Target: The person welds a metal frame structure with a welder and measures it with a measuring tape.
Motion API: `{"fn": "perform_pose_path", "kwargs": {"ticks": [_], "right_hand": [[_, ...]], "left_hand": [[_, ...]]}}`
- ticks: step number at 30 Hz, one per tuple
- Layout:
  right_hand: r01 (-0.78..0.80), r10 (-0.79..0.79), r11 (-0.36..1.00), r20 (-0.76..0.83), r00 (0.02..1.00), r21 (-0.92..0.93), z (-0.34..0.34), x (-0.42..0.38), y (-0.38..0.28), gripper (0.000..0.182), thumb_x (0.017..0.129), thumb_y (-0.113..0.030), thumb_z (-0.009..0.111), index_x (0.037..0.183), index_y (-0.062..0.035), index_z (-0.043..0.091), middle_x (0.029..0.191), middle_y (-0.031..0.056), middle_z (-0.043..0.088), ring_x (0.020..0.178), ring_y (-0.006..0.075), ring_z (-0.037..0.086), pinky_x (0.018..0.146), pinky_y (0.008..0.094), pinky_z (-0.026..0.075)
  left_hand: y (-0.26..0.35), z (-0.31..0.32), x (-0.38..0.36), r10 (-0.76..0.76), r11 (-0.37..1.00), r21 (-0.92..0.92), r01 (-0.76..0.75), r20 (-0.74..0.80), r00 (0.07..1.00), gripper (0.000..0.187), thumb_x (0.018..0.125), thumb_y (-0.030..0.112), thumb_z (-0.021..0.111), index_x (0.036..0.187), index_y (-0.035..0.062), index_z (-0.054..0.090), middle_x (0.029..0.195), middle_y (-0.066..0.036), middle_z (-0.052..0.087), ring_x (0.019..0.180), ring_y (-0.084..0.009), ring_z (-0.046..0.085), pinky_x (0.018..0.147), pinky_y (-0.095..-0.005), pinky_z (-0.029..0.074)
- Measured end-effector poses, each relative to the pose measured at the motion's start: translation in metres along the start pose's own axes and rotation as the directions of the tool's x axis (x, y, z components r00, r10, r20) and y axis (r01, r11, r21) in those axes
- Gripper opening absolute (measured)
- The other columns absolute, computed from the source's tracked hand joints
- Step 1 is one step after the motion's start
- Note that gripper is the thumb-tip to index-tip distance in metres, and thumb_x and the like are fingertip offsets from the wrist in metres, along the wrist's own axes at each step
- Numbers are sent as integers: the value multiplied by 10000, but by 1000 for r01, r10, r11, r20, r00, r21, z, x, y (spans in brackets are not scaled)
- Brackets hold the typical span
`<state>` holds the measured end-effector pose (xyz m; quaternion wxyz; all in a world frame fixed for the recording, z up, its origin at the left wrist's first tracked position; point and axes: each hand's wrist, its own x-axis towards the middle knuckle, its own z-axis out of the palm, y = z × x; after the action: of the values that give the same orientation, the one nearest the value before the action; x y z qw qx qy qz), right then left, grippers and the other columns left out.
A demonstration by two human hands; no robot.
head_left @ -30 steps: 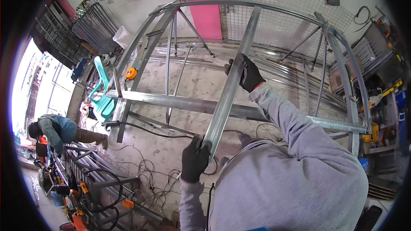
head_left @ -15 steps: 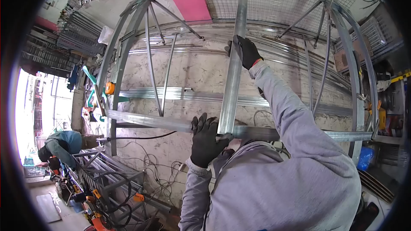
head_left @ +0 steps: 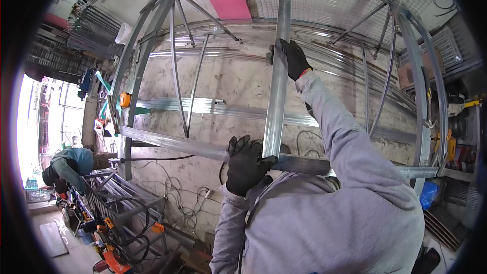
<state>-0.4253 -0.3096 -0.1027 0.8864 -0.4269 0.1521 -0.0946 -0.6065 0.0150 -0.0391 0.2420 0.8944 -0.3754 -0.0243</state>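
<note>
Both my hands wear dark gloves. My right hand (head_left: pixel 292 60) is closed around a silvery metal crossbar (head_left: pixel 278 83), with its thumb on the left side. The crossbar runs from the far curved tube down to the near metal rail (head_left: pixel 203 148). My left hand (head_left: pixel 247 167) grips the near rail beside the crossbar's lower end. Its fingers lie over the rail, and the thumb reaches right to the bar's end. Both pieces belong to a large metal frame (head_left: pixel 140 68) with upright posts and slanted braces. The contact under my left palm is hidden.
An orange tape measure (head_left: pixel 125 100) sits on the left post. Loose metal lengths (head_left: pixel 203 105) lie on the floor beyond the near rail. Cables (head_left: pixel 177 200) tangle at lower left. A bent-over person (head_left: pixel 73 167) is near a metal rack and tools. A blue bag (head_left: pixel 428 194) lies at right.
The crossbar stands a little straighter, its lower end shifted slightly right. My left hand stays at the joint, and my right hand keeps its grip. The view has shifted slightly.
</note>
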Motion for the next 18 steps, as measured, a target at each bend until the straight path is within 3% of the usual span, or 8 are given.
{"fn": "perform_pose_path", "kwargs": {"ticks": [10,11,12,14,15,16,17,18], "right_hand": [[50,-49,998,23,999,-27,-10,6,-1,338,1065,-323,562,1235,-33,592,1094,129,707,925,312,750,810,439,622],[274,-259,934,97,961,-228,-42,50,25,350,1073,-325,549,1255,-30,591,1107,135,706,931,315,741,821,447,620],[359,-315,838,172,933,-411,-53,57,35,339,1065,-320,555,1238,-34,613,1093,132,718,931,308,742,823,443,614],[535,-408,381,382,829,-754,-67,55,30,321,1050,-309,565,1205,-42,657,1066,125,741,931,293,744,826,436,601],[571,-402,140,481,779,-809,-72,53,25,314,1042,-303,571,1188,-47,679,1052,122,753,931,285,745,828,432,595],[585,-372,-18,548,749,-811,-72,52,19,308,1035,-297,576,1171,-51,702,1038,119,765,931,278,746,829,428,588],[585,-322,-61,571,755,-809,-71,53,13,304,1027,-292,582,1155,-55,724,1024,116,776,931,270,746,831,424,582],[428,-195,609,396,897,-668,-54,41,6,321,1023,-362,595,1090,-62,691,955,117,745,861,262,727,775,411,588]], "left_hand": [[4,4,11,-78,997,13,77,36,996,478,801,465,792,1021,46,719,1002,-171,735,1158,-387,651,1124,-554,354],[6,4,11,-79,997,25,79,19,997,469,808,468,784,1012,50,719,995,-169,734,1149,-382,654,1125,-547,354],[7,-1,15,-60,997,57,56,56,997,449,821,478,767,992,65,719,944,-161,720,1064,-361,662,1057,-521,393],[0,4,16,-5,1000,4,5,58,998,422,814,496,765,934,94,717,831,-138,672,881,-329,642,883,-490,419],[5,-1,19,-7,1000,8,7,69,998,419,816,502,766,915,97,721,817,-133,673,864,-324,650,879,-480,431],[3,2,21,33,999,8,-33,-9,999,418,819,500,770,896,94,716,800,-134,670,864,-330,654,869,-480,437],[0,-1,21,-21,1000,-17,23,113,993,399,844,485,759,898,92,714,794,-138,673,865,-341,661,870,-473,447],[-7,0,21,12,998,-67,-2,145,989,346,880,437,737,900,92,710,795,-143,673,847,-345,664,856,-464,457]]}}
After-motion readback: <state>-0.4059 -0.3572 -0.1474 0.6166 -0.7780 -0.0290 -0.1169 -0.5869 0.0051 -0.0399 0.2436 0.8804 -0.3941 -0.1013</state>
